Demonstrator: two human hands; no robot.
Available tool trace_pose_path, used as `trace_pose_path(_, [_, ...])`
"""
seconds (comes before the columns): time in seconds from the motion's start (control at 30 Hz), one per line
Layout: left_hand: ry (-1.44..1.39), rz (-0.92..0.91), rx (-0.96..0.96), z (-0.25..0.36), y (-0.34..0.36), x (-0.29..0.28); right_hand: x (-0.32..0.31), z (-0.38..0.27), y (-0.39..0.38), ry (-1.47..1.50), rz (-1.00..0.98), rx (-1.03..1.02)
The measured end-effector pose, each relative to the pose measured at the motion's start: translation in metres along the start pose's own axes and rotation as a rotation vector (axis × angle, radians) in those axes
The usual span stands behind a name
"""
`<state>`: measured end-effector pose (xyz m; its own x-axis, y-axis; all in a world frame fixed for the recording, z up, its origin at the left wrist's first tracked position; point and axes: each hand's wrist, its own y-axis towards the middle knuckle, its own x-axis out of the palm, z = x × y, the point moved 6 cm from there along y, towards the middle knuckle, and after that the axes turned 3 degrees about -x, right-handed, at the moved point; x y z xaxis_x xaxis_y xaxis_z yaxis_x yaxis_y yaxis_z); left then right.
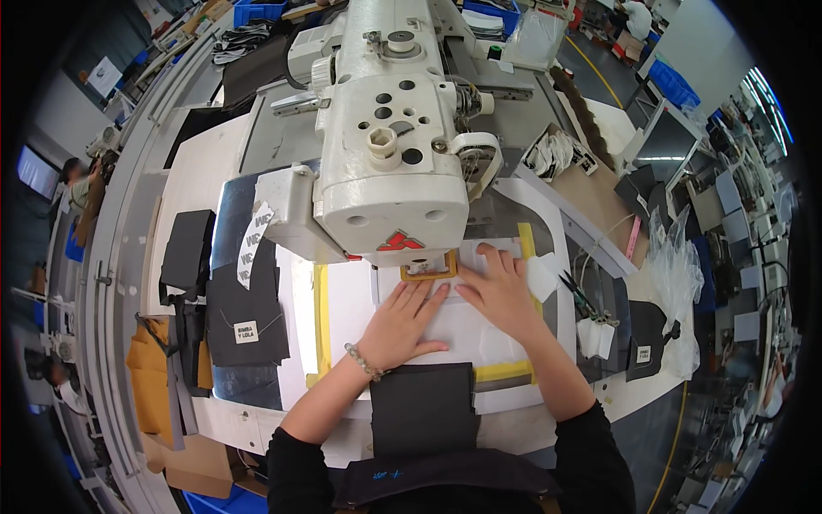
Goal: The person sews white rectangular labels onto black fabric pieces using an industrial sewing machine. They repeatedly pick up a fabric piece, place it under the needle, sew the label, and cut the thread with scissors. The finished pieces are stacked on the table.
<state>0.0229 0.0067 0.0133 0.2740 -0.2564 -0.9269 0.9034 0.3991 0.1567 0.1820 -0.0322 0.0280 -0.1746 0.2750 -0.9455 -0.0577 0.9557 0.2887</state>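
Frame left: see labelled black cloth (261,306), seemingly finished. Centre: find left hand (402,321) flat on white sheet (347,304), fingers apart; below, plain black cloth (424,407), perhaps undone; at brown frame (428,276), cannot tell progress; right hand (498,295), fingers spread. Frame right: note labelled black piece (640,330), likely finished.

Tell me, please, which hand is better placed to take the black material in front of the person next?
Probably the left hand: it rests just beyond the black material, while the right hand lies farther away.
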Motion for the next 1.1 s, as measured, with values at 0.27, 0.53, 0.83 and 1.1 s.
trace_pose_path(0.27, [0.007,0.013,-0.012,0.0,-0.001,-0.001,-0.001,-0.004,0.001,-0.014,0.012,-0.002])
trace_pose_path(0.53, [0.034,0.05,-0.015,0.0,-0.002,-0.001,0.0,-0.007,-0.002,-0.021,0.011,-0.005])
trace_pose_path(0.83, [0.064,0.072,-0.042,-0.002,-0.005,-0.004,0.001,-0.008,-0.003,-0.024,0.032,0.007])
trace_pose_path(1.1, [-0.152,-0.095,-0.058,0.006,-0.007,-0.021,0.001,-0.008,-0.004,-0.011,0.039,0.01])
